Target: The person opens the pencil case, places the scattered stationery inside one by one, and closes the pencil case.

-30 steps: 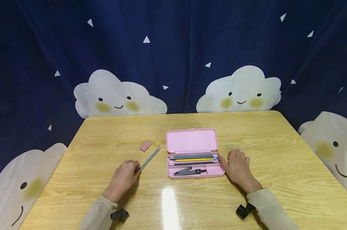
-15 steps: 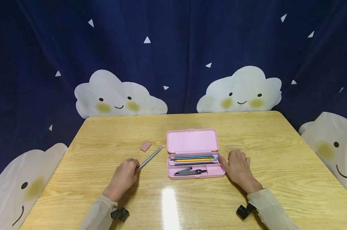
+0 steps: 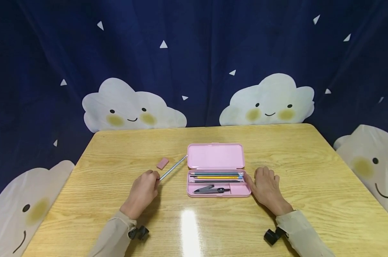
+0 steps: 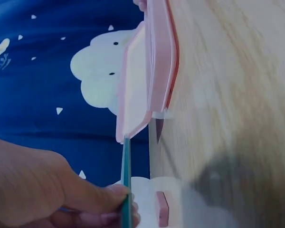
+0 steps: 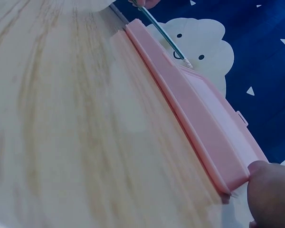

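In the head view my left hand point(image 3: 142, 192) pinches a teal pencil point(image 3: 173, 167) between thumb and fingers. Its white eraser end points away, up to the left edge of the lid of an open pink pencil case point(image 3: 240, 191). The left wrist view shows the thumb point(image 4: 104, 197) along the pencil's shaft. My right hand point(image 3: 267, 187) rests at the right end of the case, thumb against its rim, other fingers on the table. Inside the case lie a yellow pencil point(image 3: 218, 177), several dark and teal pencils, and a grey compass point(image 3: 210, 190) in the front compartment.
A pink eraser point(image 3: 163, 163) lies on the wooden table point(image 3: 123, 150), left of the case and just beyond my left hand. The lid point(image 3: 215, 156) is folded back away from me. Behind the table hangs a dark blue curtain point(image 3: 194, 53) printed with clouds.
My left hand has moved slightly right and away from me, bringing the pencil's eraser end to the lid's edge. The case has shifted slightly. My right hand stays in place.
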The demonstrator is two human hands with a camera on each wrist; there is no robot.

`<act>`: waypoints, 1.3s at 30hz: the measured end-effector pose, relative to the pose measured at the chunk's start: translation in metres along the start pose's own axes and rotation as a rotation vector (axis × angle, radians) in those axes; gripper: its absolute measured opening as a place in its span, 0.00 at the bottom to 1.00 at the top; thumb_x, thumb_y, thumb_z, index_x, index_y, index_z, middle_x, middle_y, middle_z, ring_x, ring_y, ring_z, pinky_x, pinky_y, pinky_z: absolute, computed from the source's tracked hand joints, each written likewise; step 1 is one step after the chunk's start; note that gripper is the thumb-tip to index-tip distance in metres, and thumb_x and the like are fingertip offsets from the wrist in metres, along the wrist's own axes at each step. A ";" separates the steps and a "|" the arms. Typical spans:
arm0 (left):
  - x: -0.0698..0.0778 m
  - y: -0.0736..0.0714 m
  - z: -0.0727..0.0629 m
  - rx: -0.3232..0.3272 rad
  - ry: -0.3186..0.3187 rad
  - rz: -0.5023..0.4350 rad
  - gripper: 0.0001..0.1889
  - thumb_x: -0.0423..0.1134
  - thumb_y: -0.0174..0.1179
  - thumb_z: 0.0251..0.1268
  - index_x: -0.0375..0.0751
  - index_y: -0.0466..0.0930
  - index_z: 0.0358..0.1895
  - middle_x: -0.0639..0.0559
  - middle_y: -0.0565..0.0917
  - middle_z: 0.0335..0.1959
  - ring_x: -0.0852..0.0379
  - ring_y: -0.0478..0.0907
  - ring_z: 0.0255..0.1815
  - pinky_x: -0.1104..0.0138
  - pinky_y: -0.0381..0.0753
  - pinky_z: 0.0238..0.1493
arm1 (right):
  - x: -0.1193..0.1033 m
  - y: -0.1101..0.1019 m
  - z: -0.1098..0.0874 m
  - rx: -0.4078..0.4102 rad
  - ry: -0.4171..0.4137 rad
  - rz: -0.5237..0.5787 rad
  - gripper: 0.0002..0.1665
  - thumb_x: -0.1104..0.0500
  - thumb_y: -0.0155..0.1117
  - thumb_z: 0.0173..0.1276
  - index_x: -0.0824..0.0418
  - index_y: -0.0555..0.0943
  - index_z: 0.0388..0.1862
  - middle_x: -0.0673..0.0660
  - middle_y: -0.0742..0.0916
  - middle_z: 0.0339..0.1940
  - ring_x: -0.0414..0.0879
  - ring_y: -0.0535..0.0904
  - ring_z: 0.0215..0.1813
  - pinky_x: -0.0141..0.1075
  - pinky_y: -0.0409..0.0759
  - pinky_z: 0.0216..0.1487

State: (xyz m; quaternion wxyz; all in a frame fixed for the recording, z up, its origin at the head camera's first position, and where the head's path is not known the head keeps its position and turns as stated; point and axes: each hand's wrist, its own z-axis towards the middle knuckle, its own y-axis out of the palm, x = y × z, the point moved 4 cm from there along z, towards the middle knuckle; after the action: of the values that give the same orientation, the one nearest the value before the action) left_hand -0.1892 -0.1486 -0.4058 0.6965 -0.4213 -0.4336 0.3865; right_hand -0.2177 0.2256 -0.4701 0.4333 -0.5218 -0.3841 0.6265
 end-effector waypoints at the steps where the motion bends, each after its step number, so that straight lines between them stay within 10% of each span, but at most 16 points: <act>1: -0.001 0.000 0.000 -0.008 -0.007 0.001 0.07 0.20 0.64 0.49 0.34 0.79 0.27 0.48 0.76 0.22 0.56 0.73 0.22 0.63 0.75 0.23 | 0.000 0.000 0.000 0.000 0.001 0.000 0.32 0.36 0.47 0.73 0.65 0.65 0.29 0.59 0.66 0.30 0.56 0.61 0.34 0.45 0.54 0.34; 8: 0.004 -0.007 0.007 -0.010 0.024 -0.024 0.10 0.19 0.67 0.48 0.34 0.79 0.30 0.47 0.78 0.26 0.53 0.78 0.26 0.62 0.78 0.26 | -0.002 -0.001 -0.001 0.002 0.002 -0.001 0.31 0.37 0.47 0.73 0.65 0.65 0.29 0.59 0.66 0.29 0.56 0.61 0.34 0.46 0.54 0.34; 21: 0.081 0.033 0.048 -0.076 0.389 0.055 0.11 0.24 0.70 0.45 0.37 0.78 0.31 0.48 0.79 0.28 0.52 0.79 0.30 0.59 0.78 0.31 | -0.001 -0.002 0.000 0.001 0.007 0.011 0.32 0.36 0.46 0.73 0.65 0.65 0.30 0.59 0.66 0.30 0.56 0.61 0.35 0.46 0.54 0.34; 28: 0.099 0.060 0.061 -0.154 0.393 0.170 0.10 0.31 0.71 0.48 0.39 0.79 0.33 0.50 0.79 0.29 0.53 0.79 0.30 0.61 0.78 0.31 | -0.004 0.001 0.000 0.019 -0.012 0.009 0.31 0.37 0.47 0.73 0.64 0.66 0.29 0.59 0.67 0.30 0.57 0.62 0.36 0.45 0.54 0.34; 39: 0.105 0.073 0.067 -0.109 0.369 0.070 0.11 0.24 0.67 0.45 0.46 0.79 0.23 0.54 0.78 0.24 0.56 0.77 0.28 0.64 0.76 0.28 | 0.000 -0.001 -0.001 0.027 -0.007 0.014 0.30 0.38 0.46 0.73 0.64 0.66 0.30 0.59 0.67 0.30 0.57 0.62 0.35 0.46 0.55 0.34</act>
State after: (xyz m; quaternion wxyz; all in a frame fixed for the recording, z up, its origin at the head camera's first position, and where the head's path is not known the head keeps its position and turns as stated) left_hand -0.2295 -0.0113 -0.4261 0.7264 -0.5370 -0.3039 0.3027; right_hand -0.2163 0.2259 -0.4696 0.4347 -0.5163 -0.3735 0.6363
